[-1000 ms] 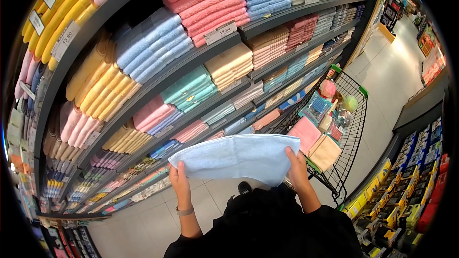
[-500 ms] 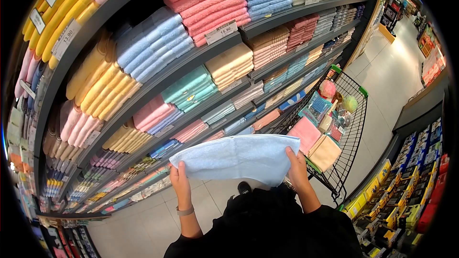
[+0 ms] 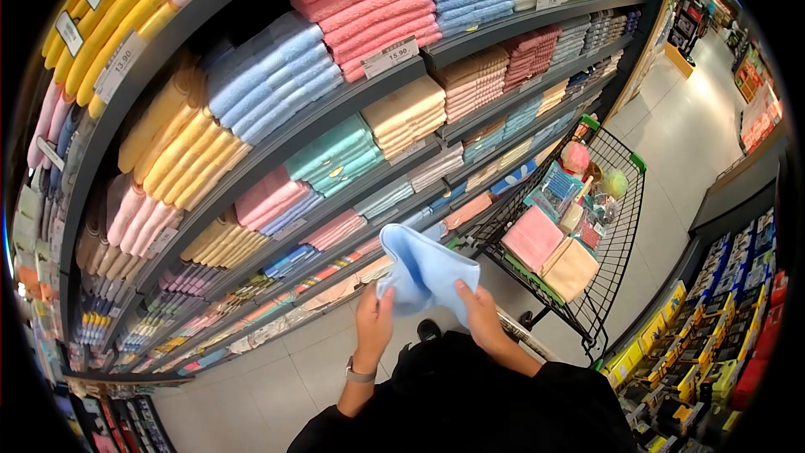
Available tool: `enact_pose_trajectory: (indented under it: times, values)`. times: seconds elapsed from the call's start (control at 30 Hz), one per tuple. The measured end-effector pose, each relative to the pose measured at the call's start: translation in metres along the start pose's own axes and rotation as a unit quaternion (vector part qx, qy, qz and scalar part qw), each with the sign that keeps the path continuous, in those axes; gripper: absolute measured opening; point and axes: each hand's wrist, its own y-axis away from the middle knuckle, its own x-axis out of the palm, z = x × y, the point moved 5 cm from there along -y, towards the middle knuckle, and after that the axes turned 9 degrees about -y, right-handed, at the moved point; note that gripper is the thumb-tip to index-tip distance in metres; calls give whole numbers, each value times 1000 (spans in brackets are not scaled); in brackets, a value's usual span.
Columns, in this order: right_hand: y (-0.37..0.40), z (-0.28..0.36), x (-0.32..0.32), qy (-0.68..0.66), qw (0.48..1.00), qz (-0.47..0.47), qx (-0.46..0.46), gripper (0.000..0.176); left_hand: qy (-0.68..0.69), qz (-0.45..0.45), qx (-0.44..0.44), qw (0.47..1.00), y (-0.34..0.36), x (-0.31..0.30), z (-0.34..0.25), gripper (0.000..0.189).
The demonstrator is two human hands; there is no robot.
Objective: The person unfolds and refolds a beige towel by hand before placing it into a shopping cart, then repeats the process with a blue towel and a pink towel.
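Because the two hands stand close together, the light blue towel hangs slack between them, its cloth bowed into a trough with the upper part standing up at the left. The left hand, with a band at the wrist, grasps one end, the thumb lying against the near face; the right hand grips the other end in like manner. The fingers behind the cloth are largely hidden, but the thumbs suggest a pinch at each end, a hold that probably leaves the middle open to view. The towel is held in front of the body, above the floor, between the shelving and the shopping cart. In the cart, a folded pink cloth lies beside a folded cream cloth, both at the end nearer the person, presumably for easy reach. On the shelves, a blue stack and a coral stack present their folded edges outward, apparently so that colours read at a glance; a price tag fronts the coral one.
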Motion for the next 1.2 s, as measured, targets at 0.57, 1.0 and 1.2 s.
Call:
enact_pose_trajectory:
  times: [0.57,1.0,1.2]
  values:
    - [9,-13,27,40,996,59,-52,32,-108,46,111,987,9,36,-61,21]
    - [12,-5,31,33,992,109,-47,32,-125,120,156,972,26,53,-64,45]
    - [10,-5,31,13,995,91,-40,29,-88,135,115,980,28,53,-60,46]
